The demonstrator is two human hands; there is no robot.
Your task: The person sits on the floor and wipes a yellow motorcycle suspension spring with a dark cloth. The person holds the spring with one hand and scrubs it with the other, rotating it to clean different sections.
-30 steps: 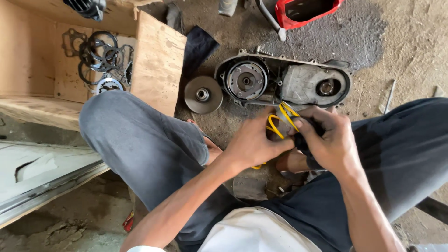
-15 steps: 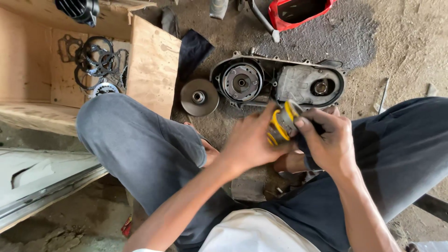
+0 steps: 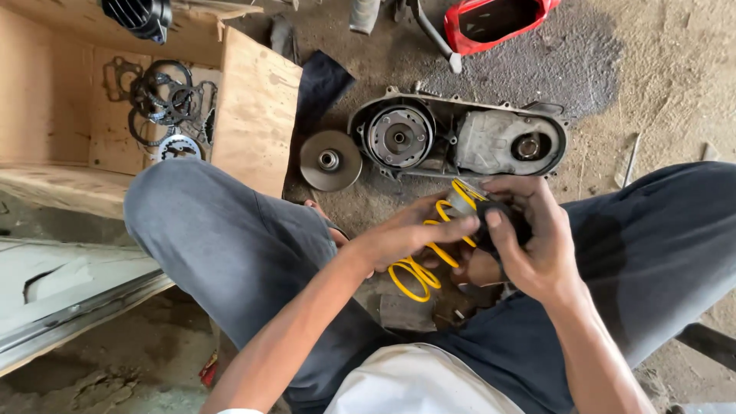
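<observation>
The person sits low over a dirt floor (image 3: 675, 92), with both knees spread, and works in the middle of the frame. The left hand (image 3: 406, 234) comes from the lower left and its fingers (image 3: 452, 226) are closed around the upper coils of a yellow coil spring (image 3: 429, 257). The spring runs slanted, from the lower left near the person's lap up to the right, where its top end meets a dark round part (image 3: 502, 226). The right hand (image 3: 529, 238) grips this dark part; its fingers are curled over it and the thumb lies across the front (most of the part is hidden under the hand, so its shape cannot be told). The lower coils of the spring hang free below the left hand, and they are not touched by any finger.

Just above the hands, in the upper centre of the frame, a grey engine case (image 3: 460, 138) lies on the floor with a round clutch unit inside its left end. A loose metal pulley disc (image 3: 330, 160) lies just beside it on the left. In the upper left stands an open plywood box (image 3: 253, 115) with dark gaskets and rings (image 3: 165, 96) in it. A red plastic piece (image 3: 498, 19) lies at the top edge.
</observation>
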